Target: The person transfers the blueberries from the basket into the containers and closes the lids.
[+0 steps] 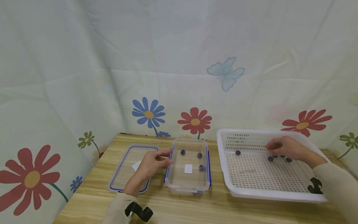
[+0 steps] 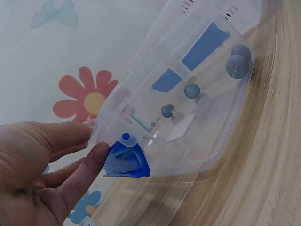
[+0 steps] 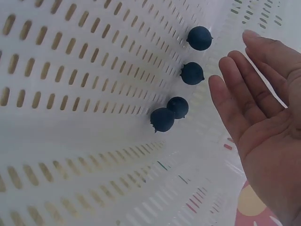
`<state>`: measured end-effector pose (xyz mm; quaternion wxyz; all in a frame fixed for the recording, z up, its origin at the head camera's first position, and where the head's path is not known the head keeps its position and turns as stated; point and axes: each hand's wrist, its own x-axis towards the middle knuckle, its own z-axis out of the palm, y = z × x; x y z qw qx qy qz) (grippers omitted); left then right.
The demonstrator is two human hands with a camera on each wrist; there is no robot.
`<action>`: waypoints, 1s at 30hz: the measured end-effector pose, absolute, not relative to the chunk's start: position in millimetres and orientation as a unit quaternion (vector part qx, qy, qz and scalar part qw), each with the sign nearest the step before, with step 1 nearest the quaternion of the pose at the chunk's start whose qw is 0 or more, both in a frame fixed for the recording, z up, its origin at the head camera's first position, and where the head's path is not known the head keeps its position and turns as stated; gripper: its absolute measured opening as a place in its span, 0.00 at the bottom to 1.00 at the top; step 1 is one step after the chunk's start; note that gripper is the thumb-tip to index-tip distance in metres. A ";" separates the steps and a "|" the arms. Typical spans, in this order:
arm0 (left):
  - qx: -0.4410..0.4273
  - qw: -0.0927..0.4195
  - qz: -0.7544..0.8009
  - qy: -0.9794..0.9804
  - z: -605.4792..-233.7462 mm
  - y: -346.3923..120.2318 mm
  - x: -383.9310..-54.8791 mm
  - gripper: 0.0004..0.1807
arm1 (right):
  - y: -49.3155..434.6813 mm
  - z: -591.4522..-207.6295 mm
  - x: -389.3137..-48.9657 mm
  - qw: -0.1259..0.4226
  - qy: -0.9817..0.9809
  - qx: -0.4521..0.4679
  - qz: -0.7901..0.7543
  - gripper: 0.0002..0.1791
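My left hand (image 1: 153, 162) holds the left side of a clear plastic food container (image 1: 179, 180), fingertips at the rim and by the blue latch (image 2: 127, 160). A few blueberries (image 2: 192, 91) lie spread over the container's floor, around a white label (image 1: 188, 169). Over the right part of a white perforated basket (image 1: 227, 179) hovers my right hand (image 1: 292, 151), its fingers loosely bent and nothing seen between them. Several dark blueberries (image 3: 192, 73) sit along the basket floor just beside those fingers, and a single blueberry (image 1: 238, 152) lies apart toward the basket's left wall.
A clear lid with a blue seal (image 1: 117, 182) lies flat left of the container, partly behind my left hand. All of it stands on a wood-grain table (image 1: 156, 208). Behind hangs a pale curtain (image 1: 179, 46) printed with flowers and a butterfly.
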<state>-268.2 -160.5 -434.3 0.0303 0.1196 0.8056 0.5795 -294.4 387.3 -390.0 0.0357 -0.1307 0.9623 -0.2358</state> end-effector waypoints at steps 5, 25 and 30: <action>0.119 0.027 0.577 0.808 -434.4 -160.8 -267.6 0.23 | 390.4 -391.9 -294.1 0.042 0.963 -0.134 -0.230 0.17; 0.099 0.022 0.574 0.813 -427.7 -159.8 -261.5 0.22 | 394.5 -400.2 -299.9 0.087 0.965 -0.142 -0.203 0.12; 0.095 0.022 0.572 0.814 -427.0 -158.7 -262.0 0.22 | 394.1 -399.6 -300.6 0.097 0.965 -0.135 -0.205 0.11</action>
